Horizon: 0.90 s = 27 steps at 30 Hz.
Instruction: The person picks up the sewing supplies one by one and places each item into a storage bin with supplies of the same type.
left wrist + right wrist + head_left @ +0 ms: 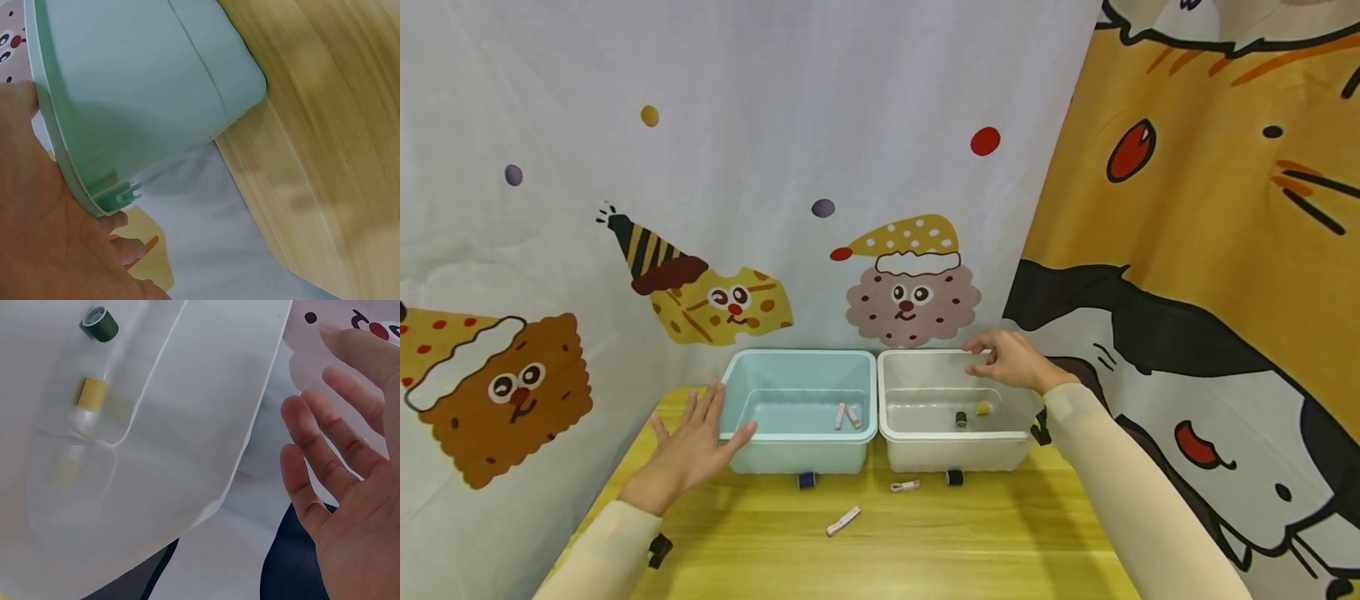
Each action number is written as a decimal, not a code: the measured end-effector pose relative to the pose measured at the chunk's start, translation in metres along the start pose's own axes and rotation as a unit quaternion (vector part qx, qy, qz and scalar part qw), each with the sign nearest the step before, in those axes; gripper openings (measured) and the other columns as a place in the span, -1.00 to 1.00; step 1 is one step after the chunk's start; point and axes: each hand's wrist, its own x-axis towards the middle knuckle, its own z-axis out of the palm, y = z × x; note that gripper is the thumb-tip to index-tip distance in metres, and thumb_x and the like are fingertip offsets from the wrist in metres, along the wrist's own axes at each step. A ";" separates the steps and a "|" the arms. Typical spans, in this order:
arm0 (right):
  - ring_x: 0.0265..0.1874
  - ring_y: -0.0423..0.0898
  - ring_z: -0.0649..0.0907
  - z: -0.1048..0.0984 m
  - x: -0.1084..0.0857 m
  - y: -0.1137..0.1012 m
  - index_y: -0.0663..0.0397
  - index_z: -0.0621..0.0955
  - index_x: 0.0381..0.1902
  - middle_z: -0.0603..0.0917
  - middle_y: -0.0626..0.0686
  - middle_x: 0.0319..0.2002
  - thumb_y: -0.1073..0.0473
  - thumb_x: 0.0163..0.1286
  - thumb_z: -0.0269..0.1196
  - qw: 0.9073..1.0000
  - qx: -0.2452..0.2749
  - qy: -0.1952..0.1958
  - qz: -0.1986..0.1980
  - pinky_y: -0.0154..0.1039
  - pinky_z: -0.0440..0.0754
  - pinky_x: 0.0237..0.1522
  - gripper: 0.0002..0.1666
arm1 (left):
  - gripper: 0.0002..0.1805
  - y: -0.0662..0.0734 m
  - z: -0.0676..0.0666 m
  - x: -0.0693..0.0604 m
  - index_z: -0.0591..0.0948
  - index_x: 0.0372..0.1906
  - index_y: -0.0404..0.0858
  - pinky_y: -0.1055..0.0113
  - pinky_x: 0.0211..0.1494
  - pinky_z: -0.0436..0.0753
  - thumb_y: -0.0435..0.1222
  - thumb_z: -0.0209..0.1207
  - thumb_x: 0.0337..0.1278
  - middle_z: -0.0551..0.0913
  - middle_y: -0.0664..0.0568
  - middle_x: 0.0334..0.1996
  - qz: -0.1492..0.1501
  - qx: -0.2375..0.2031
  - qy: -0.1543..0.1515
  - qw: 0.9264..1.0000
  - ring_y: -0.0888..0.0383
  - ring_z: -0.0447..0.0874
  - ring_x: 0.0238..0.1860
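Note:
My left hand (694,450) rests on the left rim of a light blue bin (797,454), its fingers straight. Two small pale pink-white folded strips (839,416), perhaps tape measures, lie inside this bin. Above the right part of the white bin (958,452) hovers my right hand (1011,360), its fingers loosely bent with nothing between them. A dark green thread spool (101,325) and a yellow thread spool (94,394) lie on the white bin's floor. In the right wrist view, the hand is apart from the bin's rim.
On the wooden table (752,542), in front of the bins, lie a blue thread spool (807,481), a black thread spool (954,477) and two pale strips, one close to the white bin (905,486) and one nearer me (843,521). A printed curtain (737,125) hangs behind the bins.

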 end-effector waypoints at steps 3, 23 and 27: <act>-0.19 -0.10 0.81 0.001 -0.003 0.001 0.00 0.87 0.34 0.89 0.24 0.22 0.07 0.55 0.63 1.000 0.000 0.007 -0.003 -0.01 0.85 -0.03 -0.54 | 0.33 0.000 0.000 0.001 -0.13 0.95 -0.36 -0.95 0.56 -0.52 0.57 -0.08 0.67 -0.17 -0.37 0.95 0.002 0.001 -0.001 1.000 -0.58 -0.25 0.91; -0.15 -0.12 0.80 0.005 -0.024 -0.016 0.01 0.88 0.28 0.90 0.16 0.23 0.08 0.58 0.61 0.999 0.010 0.033 -0.028 -0.21 0.78 -0.13 -0.61 | 0.34 -0.001 0.000 0.002 -0.11 0.95 -0.37 -0.96 0.56 -0.47 0.58 -0.09 0.65 -0.15 -0.38 0.95 0.001 0.003 0.000 1.000 -0.58 -0.25 0.91; -0.15 -0.14 0.79 0.009 -0.033 -0.023 -0.02 0.89 0.26 0.90 0.12 0.20 0.09 0.59 0.60 0.998 0.013 0.041 -0.045 -0.22 0.79 -0.13 -0.64 | 0.34 -0.001 0.001 0.000 -0.11 0.95 -0.38 -0.96 0.56 -0.47 0.58 -0.07 0.66 -0.14 -0.38 0.95 0.000 0.004 0.000 1.000 -0.58 -0.24 0.91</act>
